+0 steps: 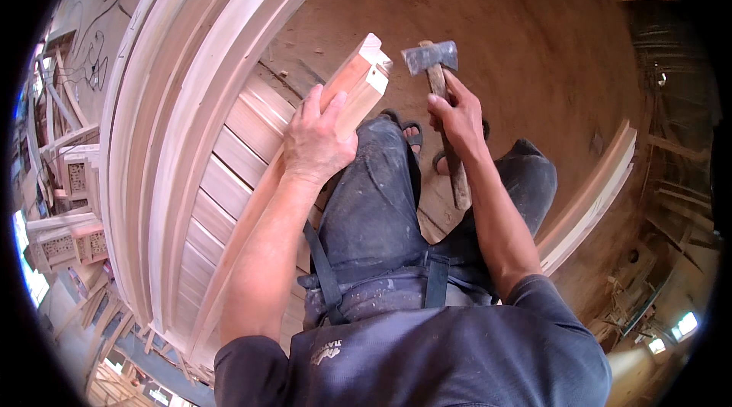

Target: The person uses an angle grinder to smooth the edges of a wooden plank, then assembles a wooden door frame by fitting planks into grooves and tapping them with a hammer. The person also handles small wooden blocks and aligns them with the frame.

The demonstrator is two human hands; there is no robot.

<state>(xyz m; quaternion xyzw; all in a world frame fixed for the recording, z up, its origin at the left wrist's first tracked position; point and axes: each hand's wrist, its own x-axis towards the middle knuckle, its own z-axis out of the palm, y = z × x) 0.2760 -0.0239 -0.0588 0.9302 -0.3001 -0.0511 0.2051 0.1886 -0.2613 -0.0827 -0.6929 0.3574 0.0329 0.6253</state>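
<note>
My left hand (pixel 320 135) is closed around a pale wooden beam (pixel 361 85), whose far end is cut into notches and a short tenon. The beam slants up and away past my left knee; its lower part runs back beneath my forearm. In my right hand (pixel 460 113) is a hammer (pixel 432 57) with a blocky grey metal head and a worn wooden handle. My fingers wrap the handle just below the head, and its butt hangs down toward my lap. The hammer head stands apart from the beam's end, to its right.
Long pale wooden boards (pixel 200 64) with pencil marks are stacked on my left. Slatted wood panels (pixel 229 159) lie beside my left leg. Another timber (pixel 591 197) rests at my right. Carved wooden pieces (pixel 76 178) stand far left. Brown dusty floor (pixel 534 48) stretches ahead.
</note>
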